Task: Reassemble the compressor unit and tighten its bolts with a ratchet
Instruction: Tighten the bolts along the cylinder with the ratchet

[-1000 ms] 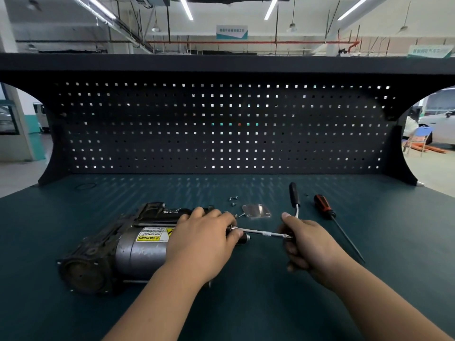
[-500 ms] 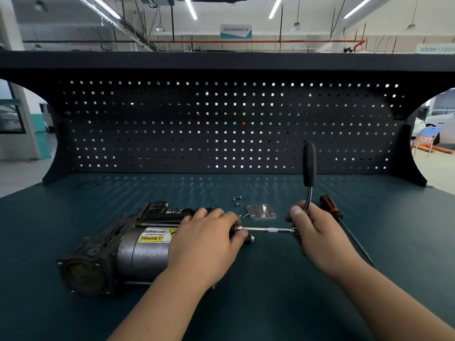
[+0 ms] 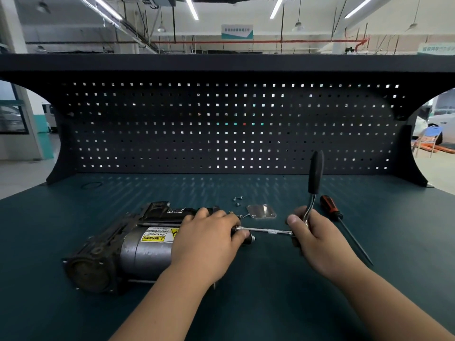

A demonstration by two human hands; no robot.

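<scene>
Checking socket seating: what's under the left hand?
The left hand covers the compressor's right end. The ratchet's bar runs in between its fingers; whatever the bar engages there is covered.

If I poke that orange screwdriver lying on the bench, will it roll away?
Probably a little: the screwdriver has a round-looking handle and lies flat on the bench. Its thin metal shaft looks stiff, so it likely won't bend.

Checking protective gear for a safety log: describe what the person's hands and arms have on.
Nothing worn. The left hand and right hand have no gloves, rings or watch; the left forearm and right forearm show no sleeves.
</scene>
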